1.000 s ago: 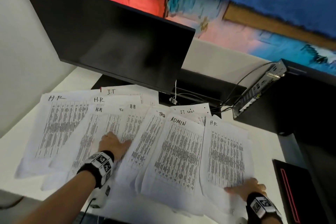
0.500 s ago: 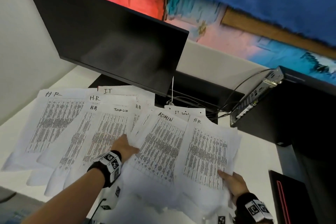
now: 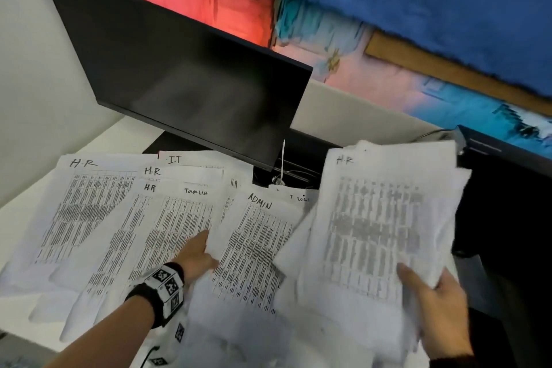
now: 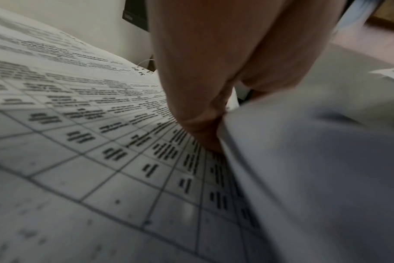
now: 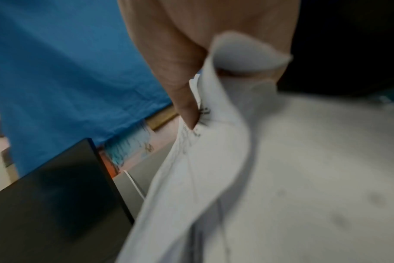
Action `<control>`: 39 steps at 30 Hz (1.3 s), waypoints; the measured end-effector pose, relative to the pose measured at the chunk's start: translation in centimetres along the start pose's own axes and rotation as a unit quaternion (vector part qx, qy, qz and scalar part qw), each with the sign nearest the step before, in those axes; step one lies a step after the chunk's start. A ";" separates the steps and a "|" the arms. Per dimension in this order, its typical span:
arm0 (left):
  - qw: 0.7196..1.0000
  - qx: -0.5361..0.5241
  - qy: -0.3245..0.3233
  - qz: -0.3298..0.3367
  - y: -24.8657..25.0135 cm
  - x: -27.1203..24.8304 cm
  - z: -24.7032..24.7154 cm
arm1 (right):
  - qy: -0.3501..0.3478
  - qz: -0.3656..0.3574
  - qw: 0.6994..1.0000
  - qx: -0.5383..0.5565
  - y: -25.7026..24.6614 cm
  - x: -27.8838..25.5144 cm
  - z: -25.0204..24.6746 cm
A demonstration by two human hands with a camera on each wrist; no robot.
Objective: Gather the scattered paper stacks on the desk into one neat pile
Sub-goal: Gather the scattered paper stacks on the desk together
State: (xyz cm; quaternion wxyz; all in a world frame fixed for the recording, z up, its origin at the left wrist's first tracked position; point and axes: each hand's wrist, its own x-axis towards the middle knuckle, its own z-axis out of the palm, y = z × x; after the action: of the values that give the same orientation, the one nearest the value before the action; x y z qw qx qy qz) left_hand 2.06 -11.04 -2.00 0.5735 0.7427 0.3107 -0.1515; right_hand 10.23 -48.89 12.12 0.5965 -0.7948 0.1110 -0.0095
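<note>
your right hand (image 3: 442, 305) pinches the hr stack (image 3: 379, 227) aloft; admin stack (image 3: 254, 248) lies just left of it, long axis away from you; left hand (image 3: 195, 257) nearer, fingers tucked under its edge.

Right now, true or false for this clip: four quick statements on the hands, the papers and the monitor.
1. The right hand holds a paper stack marked H.R raised off the desk. True.
2. The left hand grips a pen. False: it rests on the spread sheets.
3. The ADMIN sheet lies on the desk. True.
4. The monitor shows a spreadsheet. False: its screen is dark.
</note>
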 end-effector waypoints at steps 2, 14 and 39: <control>1.000 -0.003 -0.027 0.000 0.2 -0.1 0.3 | -0.038 0.081 0.996 0.027 2.2 -0.4 2.0; 0.992 0.085 0.085 0.045 2.0 0.8 3.8 | -0.147 0.272 0.943 -0.120 11.6 0.8 9.9; 0.986 0.162 0.004 0.025 3.9 0.6 3.6 | -0.193 0.277 0.940 -0.040 9.9 3.7 9.5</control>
State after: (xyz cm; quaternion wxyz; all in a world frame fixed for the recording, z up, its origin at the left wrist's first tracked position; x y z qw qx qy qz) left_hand 5.42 -14.85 -0.48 0.4478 0.8340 0.2659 -0.1821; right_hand 13.66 -43.20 -0.46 0.5529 -0.7426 0.2103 0.3140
